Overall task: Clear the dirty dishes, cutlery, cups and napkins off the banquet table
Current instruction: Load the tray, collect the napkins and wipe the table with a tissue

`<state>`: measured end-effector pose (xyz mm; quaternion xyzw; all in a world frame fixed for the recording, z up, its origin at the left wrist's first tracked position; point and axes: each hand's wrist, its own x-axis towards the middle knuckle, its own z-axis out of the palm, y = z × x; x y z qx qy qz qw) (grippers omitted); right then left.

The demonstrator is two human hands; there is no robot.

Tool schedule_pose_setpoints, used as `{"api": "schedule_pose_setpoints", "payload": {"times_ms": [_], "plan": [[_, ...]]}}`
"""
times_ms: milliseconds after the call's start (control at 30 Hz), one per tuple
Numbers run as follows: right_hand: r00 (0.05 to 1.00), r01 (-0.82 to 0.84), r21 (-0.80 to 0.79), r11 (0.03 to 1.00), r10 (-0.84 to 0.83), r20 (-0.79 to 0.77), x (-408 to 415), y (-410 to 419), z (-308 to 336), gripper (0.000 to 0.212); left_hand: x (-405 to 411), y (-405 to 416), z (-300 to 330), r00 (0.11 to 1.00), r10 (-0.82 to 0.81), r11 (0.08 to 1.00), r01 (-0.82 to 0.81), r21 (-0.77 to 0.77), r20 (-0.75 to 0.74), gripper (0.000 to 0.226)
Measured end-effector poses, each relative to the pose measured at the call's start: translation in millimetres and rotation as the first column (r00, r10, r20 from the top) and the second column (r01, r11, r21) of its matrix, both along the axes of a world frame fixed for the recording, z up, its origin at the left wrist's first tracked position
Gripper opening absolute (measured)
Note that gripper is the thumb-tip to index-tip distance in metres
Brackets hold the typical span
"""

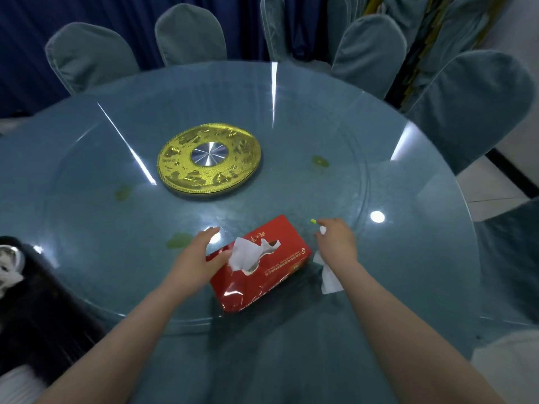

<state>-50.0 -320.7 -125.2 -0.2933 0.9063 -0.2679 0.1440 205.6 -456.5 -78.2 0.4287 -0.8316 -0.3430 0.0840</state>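
No dishes remain on the glass tabletop (291,126): left hand (201,252) grips the red tissue box (262,272); right hand (335,240) pinches a crumpled white napkin (323,230), another white napkin (329,277) beneath its wrist.

red tissue box (260,265): gold characters printed on top face near its far end, look Chinese, too blurred to read; small round white logo at its right corner and a line of tiny white print along its right side edge, illegible; gold disc (208,158) beyond the box: embossed pictures, any lettering unreadable
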Motion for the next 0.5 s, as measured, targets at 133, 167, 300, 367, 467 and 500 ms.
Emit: {"api": "schedule_pose_setpoints", "payload": {"times_ms": [133,167,300,367,467,500], "plan": [[0.995,-0.089,0.114,0.99,0.094,-0.033,-14,-22,-11,0.03,-1,-15,-5,0.999,0.043,0.999,-0.043,-0.003,-0.013,0.055],[0.993,-0.104,0.137,0.985,0.112,-0.049,-16,-26,-14,0.029,0,-19,-8,0.998,0.059,0.998,-0.059,-0.007,-0.015,0.054],[0.983,-0.121,0.191,0.974,0.144,-0.113,-18,-35,-21,0.02,10,-30,-20,0.991,0.126,0.992,-0.126,0.009,-0.043,0.051],[0.979,-0.127,0.212,0.969,0.156,-0.129,-17,-36,-19,0.019,17,-32,-25,0.985,0.157,0.987,-0.156,0.031,-0.065,0.049],[0.989,-0.092,0.105,0.99,0.103,-0.108,-9,-39,1,0.018,31,-31,-28,0.974,0.202,0.978,-0.196,0.072,-0.101,0.046],[0.994,-0.061,0.028,0.998,0.063,-0.087,-3,-40,12,0.016,37,-30,-28,0.97,0.215,0.975,-0.206,0.084,-0.114,0.044]]}}
